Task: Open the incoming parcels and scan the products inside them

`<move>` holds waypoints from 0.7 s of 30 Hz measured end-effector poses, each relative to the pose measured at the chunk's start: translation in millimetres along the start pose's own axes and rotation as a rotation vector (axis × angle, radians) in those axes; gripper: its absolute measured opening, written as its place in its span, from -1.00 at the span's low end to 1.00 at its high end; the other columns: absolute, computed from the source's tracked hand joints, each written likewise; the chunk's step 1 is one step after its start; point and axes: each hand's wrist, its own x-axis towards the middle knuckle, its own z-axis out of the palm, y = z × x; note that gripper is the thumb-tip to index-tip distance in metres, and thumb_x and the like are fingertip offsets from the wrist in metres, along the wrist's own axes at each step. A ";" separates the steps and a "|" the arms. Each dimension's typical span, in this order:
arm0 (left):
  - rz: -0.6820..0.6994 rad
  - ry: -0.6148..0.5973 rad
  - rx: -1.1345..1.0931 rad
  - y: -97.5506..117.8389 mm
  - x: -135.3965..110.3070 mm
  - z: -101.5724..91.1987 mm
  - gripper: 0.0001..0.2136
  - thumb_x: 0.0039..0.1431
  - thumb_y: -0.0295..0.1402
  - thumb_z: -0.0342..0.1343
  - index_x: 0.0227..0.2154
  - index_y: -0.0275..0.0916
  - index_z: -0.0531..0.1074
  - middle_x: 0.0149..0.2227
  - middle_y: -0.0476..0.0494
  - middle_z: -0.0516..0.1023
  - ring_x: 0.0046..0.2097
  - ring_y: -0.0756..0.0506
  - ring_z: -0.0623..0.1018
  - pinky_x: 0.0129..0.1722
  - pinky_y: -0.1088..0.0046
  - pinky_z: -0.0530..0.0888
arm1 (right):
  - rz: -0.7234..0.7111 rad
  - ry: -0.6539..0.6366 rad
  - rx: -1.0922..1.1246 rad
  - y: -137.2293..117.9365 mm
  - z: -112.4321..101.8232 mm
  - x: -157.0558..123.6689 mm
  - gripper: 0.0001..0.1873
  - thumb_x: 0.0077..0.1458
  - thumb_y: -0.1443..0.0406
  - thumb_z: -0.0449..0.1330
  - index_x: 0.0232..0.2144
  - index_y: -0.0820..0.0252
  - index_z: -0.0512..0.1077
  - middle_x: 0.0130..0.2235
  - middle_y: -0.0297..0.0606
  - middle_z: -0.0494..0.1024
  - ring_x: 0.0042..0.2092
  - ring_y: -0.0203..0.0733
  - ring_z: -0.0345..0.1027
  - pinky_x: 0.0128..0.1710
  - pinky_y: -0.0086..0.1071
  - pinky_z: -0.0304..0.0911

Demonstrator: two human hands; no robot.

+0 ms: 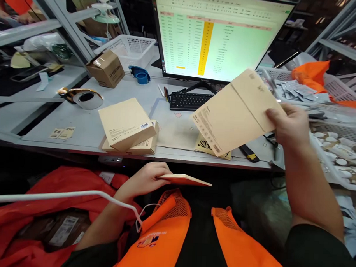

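Observation:
Raised over the front of the desk, my right hand [291, 124] grips a cream cardboard envelope [234, 116] by its flap end, fingers closed; small print and a barcode face me. My left hand [147, 179] is closed on the end of a thin flat cream packet [188, 180], seen nearly edge-on just off the desk edge. Beyond my left hand, a cream box [127, 122] rests askew on another cream box [145, 145]. Partly covered by the envelope, a yellowish packet with black lettering [205, 145] lies on the desk.
A keyboard [190, 101] and monitor [219, 37] stand behind. Tape rolls [87, 99], a brown carton [107, 68] and a white basket [137, 48] are at left. A utility knife [249, 153] lies near the front edge. Filled baskets [337, 178] line the right.

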 end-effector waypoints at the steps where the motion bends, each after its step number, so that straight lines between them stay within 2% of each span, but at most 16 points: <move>1: -0.008 -0.015 -0.024 -0.7 6.4 -0.3 -0.92 0.31 -0.42 0.23 -0.26 -0.21 0.63 -0.29 -0.07 0.59 -0.26 0.00 0.56 -0.23 0.55 0.43 | 0.058 -0.054 0.050 14.8 1.2 5.3 -0.53 -0.03 -0.03 0.43 -0.20 0.18 0.57 -0.22 -0.15 0.64 -0.28 -0.06 0.51 -0.24 -0.13 0.50; 3: -0.027 -0.049 -0.053 -4.5 16.1 1.6 -0.93 0.30 -0.42 0.23 -0.29 -0.22 0.62 -0.29 -0.07 0.58 -0.26 0.00 0.55 -0.23 0.55 0.43 | 0.156 -0.180 0.070 50.8 11.4 11.6 -0.53 -0.10 0.00 0.45 -0.21 0.16 0.56 -0.22 -0.18 0.64 -0.27 -0.05 0.51 -0.22 -0.12 0.51; 5: -0.054 -0.076 -0.057 -11.3 21.8 6.0 -0.92 0.30 -0.41 0.23 -0.31 -0.23 0.60 -0.28 -0.07 0.58 -0.25 -0.01 0.55 -0.22 0.54 0.43 | 0.233 -0.264 -0.003 86.0 26.0 14.1 -0.56 -0.11 0.03 0.43 -0.22 0.14 0.56 -0.24 -0.19 0.64 -0.25 -0.01 0.52 -0.21 -0.12 0.51; 7: -0.092 -0.083 -0.047 -20.5 23.4 10.7 -0.93 0.29 -0.39 0.22 -0.31 -0.23 0.58 -0.27 -0.08 0.58 -0.24 -0.03 0.55 -0.21 0.53 0.43 | 0.264 -0.262 -0.180 112.5 36.0 13.8 -0.63 -0.07 0.08 0.38 -0.24 0.15 0.57 -0.25 -0.15 0.64 -0.21 0.05 0.52 -0.14 -0.09 0.50; 9: -0.130 -0.062 -0.023 -30.8 21.2 13.6 -0.93 0.29 -0.38 0.22 -0.29 -0.23 0.58 -0.27 -0.09 0.59 -0.24 -0.03 0.56 -0.21 0.52 0.43 | 0.192 -0.199 -0.421 128.9 32.9 10.1 -0.66 -0.02 0.11 0.33 -0.22 0.18 0.58 -0.18 -0.05 0.64 -0.09 0.13 0.52 0.02 -0.02 0.45; 11: -0.156 -0.024 0.008 -40.7 15.7 13.4 -0.93 0.28 -0.37 0.22 -0.27 -0.22 0.58 -0.28 -0.08 0.60 -0.25 -0.04 0.56 -0.22 0.51 0.44 | 0.074 -0.124 -0.628 139.2 11.3 0.5 -0.63 0.04 0.10 0.27 -0.17 0.21 0.59 -0.05 0.04 0.61 0.05 0.18 0.47 0.17 0.02 0.34; 13: -0.164 0.019 0.025 -48.6 8.5 10.3 -0.92 0.28 -0.35 0.22 -0.27 -0.22 0.59 -0.29 -0.09 0.60 -0.27 -0.04 0.57 -0.23 0.51 0.44 | 0.060 -0.038 -0.764 148.4 -27.0 -16.6 -0.56 0.13 0.05 0.19 -0.10 0.22 0.58 0.04 0.09 0.57 0.14 0.20 0.42 0.23 0.04 0.27; 15: -0.166 0.060 0.020 -53.9 2.2 6.2 -0.90 0.27 -0.33 0.22 -0.30 -0.23 0.59 -0.32 -0.09 0.60 -0.30 -0.03 0.56 -0.26 0.52 0.45 | 0.197 0.053 -0.887 159.1 -72.2 -40.7 -0.47 0.18 -0.02 0.13 -0.05 0.25 0.57 0.03 0.16 0.56 0.14 0.28 0.41 0.21 0.11 0.27; 17: -0.170 0.091 -0.002 -56.8 -0.4 3.2 -0.87 0.27 -0.31 0.23 -0.34 -0.24 0.58 -0.35 -0.09 0.58 -0.34 -0.03 0.55 -0.30 0.52 0.46 | 0.363 0.102 -0.981 169.7 -110.2 -67.3 -0.36 0.13 -0.12 0.15 -0.06 0.30 0.57 -0.03 0.28 0.56 0.11 0.44 0.42 0.14 0.27 0.27; 19: -0.171 0.102 -0.034 -58.3 2.2 3.0 -0.85 0.27 -0.29 0.23 -0.36 -0.24 0.57 -0.37 -0.09 0.58 -0.34 -0.03 0.55 -0.31 0.52 0.47 | 0.461 0.099 -1.013 176.3 -129.1 -89.7 -0.29 0.05 -0.20 0.20 -0.08 0.31 0.57 -0.08 0.31 0.55 0.08 0.54 0.42 0.07 0.38 0.28; 21: -0.165 0.099 -0.067 -58.9 9.5 5.8 -0.84 0.26 -0.27 0.24 -0.37 -0.24 0.56 -0.37 -0.10 0.58 -0.34 -0.05 0.55 -0.30 0.50 0.48 | 0.412 0.103 -1.001 175.6 -124.2 -102.2 -0.29 0.06 -0.19 0.18 -0.05 0.29 0.56 -0.07 0.25 0.56 0.08 0.51 0.42 0.08 0.38 0.29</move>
